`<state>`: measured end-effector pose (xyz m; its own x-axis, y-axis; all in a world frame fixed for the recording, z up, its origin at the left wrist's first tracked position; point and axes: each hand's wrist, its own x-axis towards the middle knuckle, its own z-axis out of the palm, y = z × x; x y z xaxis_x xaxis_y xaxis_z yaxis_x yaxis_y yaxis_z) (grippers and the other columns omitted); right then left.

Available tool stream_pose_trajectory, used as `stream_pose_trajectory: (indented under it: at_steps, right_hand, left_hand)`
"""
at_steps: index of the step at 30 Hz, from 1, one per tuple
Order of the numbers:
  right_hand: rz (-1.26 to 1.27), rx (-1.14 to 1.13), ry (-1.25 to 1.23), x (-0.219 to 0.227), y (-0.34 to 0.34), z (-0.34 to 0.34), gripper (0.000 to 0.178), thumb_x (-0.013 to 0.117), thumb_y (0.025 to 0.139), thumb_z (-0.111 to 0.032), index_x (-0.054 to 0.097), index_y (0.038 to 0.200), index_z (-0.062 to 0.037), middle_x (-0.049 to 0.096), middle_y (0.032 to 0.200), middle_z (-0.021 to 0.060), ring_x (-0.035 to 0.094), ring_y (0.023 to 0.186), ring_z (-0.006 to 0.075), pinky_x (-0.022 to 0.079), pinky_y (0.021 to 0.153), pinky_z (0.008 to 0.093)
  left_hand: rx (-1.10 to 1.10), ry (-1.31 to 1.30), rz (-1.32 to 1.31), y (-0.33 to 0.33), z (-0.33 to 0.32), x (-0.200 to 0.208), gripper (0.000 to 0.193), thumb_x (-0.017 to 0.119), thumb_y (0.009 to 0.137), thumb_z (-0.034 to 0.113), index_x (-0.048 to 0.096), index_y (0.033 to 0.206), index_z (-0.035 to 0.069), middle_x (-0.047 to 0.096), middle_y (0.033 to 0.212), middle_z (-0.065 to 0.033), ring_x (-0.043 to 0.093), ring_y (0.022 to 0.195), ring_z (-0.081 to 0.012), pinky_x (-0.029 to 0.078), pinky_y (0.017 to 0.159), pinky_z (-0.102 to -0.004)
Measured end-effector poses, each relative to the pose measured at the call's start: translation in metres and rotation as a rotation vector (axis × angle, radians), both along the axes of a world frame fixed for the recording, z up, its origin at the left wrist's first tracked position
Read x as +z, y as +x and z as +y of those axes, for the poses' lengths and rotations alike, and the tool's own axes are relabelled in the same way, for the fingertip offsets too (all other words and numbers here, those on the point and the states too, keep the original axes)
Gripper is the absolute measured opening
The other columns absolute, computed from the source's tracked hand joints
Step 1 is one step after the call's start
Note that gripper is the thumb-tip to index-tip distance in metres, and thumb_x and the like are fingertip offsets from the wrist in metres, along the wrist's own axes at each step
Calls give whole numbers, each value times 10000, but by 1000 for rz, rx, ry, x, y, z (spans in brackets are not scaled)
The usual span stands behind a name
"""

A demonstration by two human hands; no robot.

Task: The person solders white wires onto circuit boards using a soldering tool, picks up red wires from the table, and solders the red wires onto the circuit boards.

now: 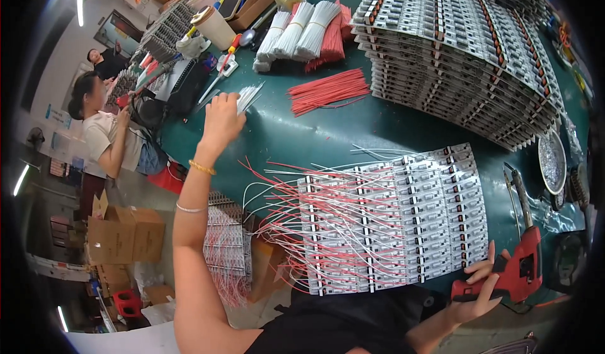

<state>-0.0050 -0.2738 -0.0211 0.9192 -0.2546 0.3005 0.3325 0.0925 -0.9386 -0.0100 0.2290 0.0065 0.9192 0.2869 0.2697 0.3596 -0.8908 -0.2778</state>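
With bent fingers, my left hand [224, 119] reaches over a small pile of loose white wires [251, 97] and closes at its left end; the fingertips are partly hidden. My right hand [484, 286] is wrapped round the handle of a red soldering gun [528, 262], its metal tip pointing away from me. Between my hands lies a panel of circuit boards [432, 218] in rows with black and white parts. Red and white wires [340, 212] stick out from its left half and hang over its left edge. Few wires show on its right half.
Loose red wires [328, 91] lie beyond the panel, before white wire bundles [296, 31]. A tall stack of board panels [460, 58] stands back right, near a small dish [552, 162]. A screwdriver [220, 67] lies far left. Wired panels [225, 244] stand below the table's left edge. A co-worker [104, 124] is at left.
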Motion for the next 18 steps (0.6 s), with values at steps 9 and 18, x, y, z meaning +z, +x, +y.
stream_pose_trajectory:
  at_steps: [9, 18]
  right_hand:
    - [20, -8, -3, 1, 0, 2, 404, 354, 896, -147, 354, 1188, 132, 385, 528, 35, 455, 541, 142, 265, 1043, 517]
    - [27, -10, 32, 1, 0, 1, 397, 359, 893, -134, 349, 1188, 131, 386, 517, 36, 457, 526, 151, 259, 1045, 522]
  left_hand:
    - [-19, -182, -67, 18, 27, -2, 133, 611, 768, 135, 592, 774, 4, 590, 763, -150, 577, 756, -329, 449, 685, -408]
    - [-44, -253, -151, 23, 39, 13, 132, 531, 849, 112, 560, 826, -15, 586, 855, -184, 564, 840, -352, 436, 742, -427]
